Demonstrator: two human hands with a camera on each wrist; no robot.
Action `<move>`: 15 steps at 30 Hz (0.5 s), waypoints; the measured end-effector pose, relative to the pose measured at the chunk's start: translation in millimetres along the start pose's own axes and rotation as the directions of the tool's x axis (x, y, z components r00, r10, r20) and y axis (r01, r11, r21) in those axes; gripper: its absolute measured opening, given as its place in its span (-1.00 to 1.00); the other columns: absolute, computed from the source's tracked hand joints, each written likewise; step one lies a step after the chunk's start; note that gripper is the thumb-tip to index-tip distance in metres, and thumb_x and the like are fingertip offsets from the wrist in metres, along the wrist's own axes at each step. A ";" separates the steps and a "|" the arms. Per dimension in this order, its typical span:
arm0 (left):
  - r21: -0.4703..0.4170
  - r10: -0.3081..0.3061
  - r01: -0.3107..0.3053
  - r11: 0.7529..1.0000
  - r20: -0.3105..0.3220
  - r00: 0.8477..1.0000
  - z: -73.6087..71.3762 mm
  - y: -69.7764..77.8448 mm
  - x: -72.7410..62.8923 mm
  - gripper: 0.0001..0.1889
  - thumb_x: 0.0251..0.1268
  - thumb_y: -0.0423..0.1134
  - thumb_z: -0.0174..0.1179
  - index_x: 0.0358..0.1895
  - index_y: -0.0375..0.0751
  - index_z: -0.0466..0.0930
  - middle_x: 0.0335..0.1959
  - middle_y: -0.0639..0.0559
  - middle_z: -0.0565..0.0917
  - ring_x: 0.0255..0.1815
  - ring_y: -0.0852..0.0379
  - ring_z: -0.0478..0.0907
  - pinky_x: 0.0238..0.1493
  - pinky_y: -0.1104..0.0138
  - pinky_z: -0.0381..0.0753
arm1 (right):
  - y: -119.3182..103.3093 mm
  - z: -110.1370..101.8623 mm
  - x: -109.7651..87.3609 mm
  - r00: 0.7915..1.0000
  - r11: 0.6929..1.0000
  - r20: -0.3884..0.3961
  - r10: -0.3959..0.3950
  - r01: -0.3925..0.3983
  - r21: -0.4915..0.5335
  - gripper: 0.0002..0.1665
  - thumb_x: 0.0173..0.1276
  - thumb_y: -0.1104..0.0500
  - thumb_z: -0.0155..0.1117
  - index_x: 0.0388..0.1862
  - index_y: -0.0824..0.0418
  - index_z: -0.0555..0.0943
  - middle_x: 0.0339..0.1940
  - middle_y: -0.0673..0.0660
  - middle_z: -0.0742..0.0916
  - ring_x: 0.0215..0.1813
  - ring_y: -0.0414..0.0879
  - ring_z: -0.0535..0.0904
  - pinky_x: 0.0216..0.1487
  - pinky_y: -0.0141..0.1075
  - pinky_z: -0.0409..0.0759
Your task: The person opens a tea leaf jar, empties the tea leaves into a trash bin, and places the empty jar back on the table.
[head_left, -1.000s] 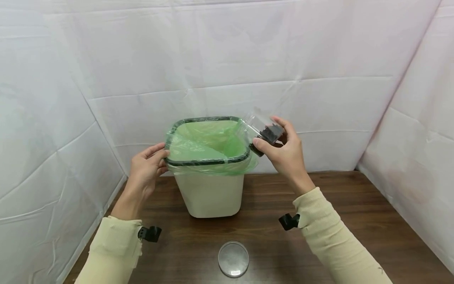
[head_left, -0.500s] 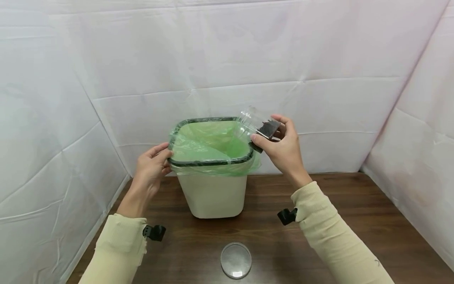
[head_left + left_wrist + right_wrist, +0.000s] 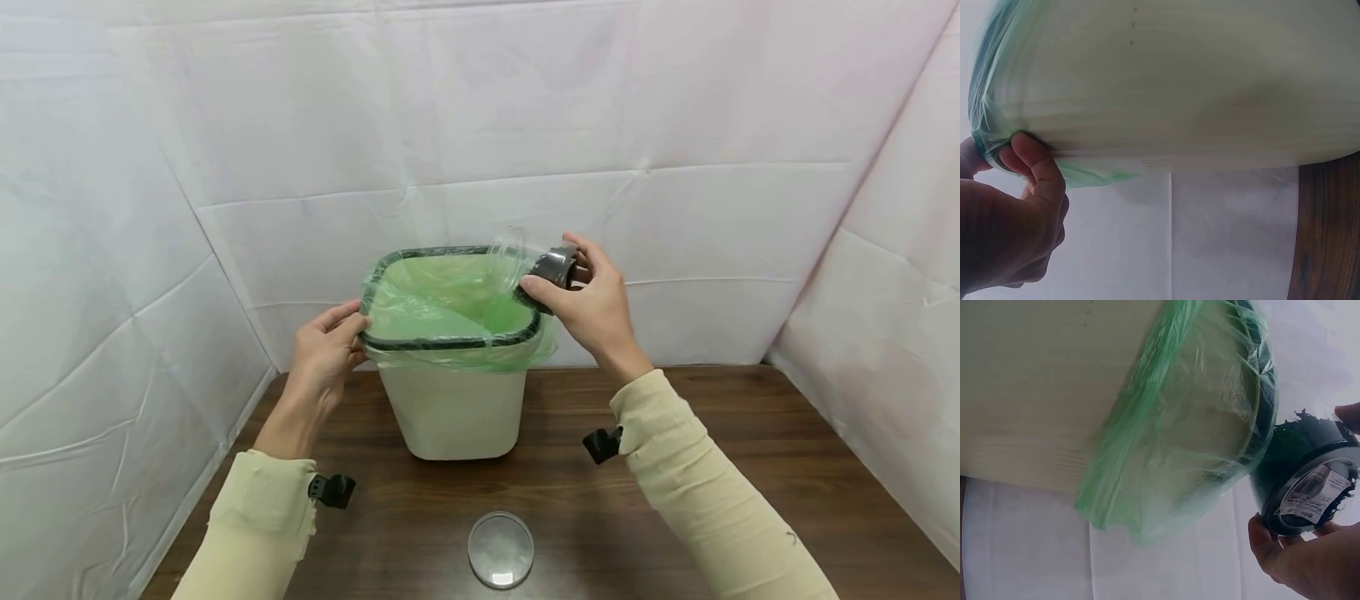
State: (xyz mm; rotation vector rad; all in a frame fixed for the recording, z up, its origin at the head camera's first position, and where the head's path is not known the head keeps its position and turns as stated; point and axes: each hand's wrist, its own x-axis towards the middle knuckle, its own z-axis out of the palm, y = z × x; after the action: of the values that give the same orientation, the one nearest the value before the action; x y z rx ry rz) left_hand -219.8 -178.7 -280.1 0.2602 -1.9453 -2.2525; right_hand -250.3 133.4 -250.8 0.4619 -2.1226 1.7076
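A cream trash bin (image 3: 453,412) stands on the table, its dark rim (image 3: 442,343) covered by a green plastic liner (image 3: 420,312) folded over the outside. My left hand (image 3: 324,348) grips the rim and liner at the left side, thumb on one face and fingers on the other. My right hand (image 3: 596,304) holds a clear plastic jar (image 3: 510,254) by its bottom end, tilted with the mouth over the bin's right side. Dark contents (image 3: 553,268) lie in the jar's lower end. In the right wrist view a barcode label (image 3: 1315,492) shows on the jar's base.
A round clear lid (image 3: 501,550) lies on the dark wooden table (image 3: 420,517) in front of the bin. White cloth walls (image 3: 480,117) stand behind and on both sides. Black wrist cameras (image 3: 332,491) are strapped to both sleeves.
My right hand has moved left and tipped the jar further, so its mouth reaches farther over the bin. The left hand keeps its place on the rim. The whole view shifts slightly.
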 end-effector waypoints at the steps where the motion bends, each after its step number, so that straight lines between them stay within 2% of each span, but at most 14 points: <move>1: 0.003 0.002 -0.002 1.000 -0.003 1.000 0.0 -0.2 0.0 -0.48 0.45 -0.34 0.13 0.45 -0.22 0.39 0.03 0.01 0.52 -0.40 0.30 0.51 -0.36 0.49 0.55 | -0.3 0.4 0.9 1.000 1.000 0.007 0.001 -0.001 -0.013 -0.03 0.19 0.01 0.54 0.54 0.07 0.33 0.24 0.21 0.54 0.07 0.04 0.54 -0.05 -0.19 0.64; 7: 0.024 0.008 -0.008 1.000 -0.022 1.000 0.5 -2.1 0.5 -0.49 0.45 -0.34 0.12 0.44 -0.21 0.41 0.05 0.02 0.51 -0.44 0.30 0.45 -0.38 0.49 0.54 | -5.1 4.0 5.0 1.000 0.996 0.022 0.013 -0.011 -0.090 0.06 0.16 -0.08 0.56 0.58 0.04 0.27 0.27 0.14 0.57 0.11 0.01 0.51 0.00 -0.13 0.55; 15: 0.020 0.030 -0.029 0.999 -0.041 0.999 1.8 -3.6 1.3 -0.50 0.41 -0.34 0.14 0.40 -0.23 0.46 0.01 0.01 0.54 -0.48 0.29 0.48 -0.40 0.47 0.58 | -9.3 9.4 8.6 0.999 0.997 0.011 0.040 -0.039 -0.074 -0.01 0.10 -0.08 0.59 0.45 0.06 0.32 0.23 0.10 0.60 0.10 -0.04 0.53 0.04 -0.12 0.52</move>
State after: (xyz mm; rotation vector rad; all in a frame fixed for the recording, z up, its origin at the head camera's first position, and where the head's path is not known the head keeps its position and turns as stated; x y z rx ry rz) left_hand -221.5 -176.6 -283.4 0.2764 -1.9382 -2.1937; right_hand -254.2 122.1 -240.5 0.4133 -2.2088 1.6453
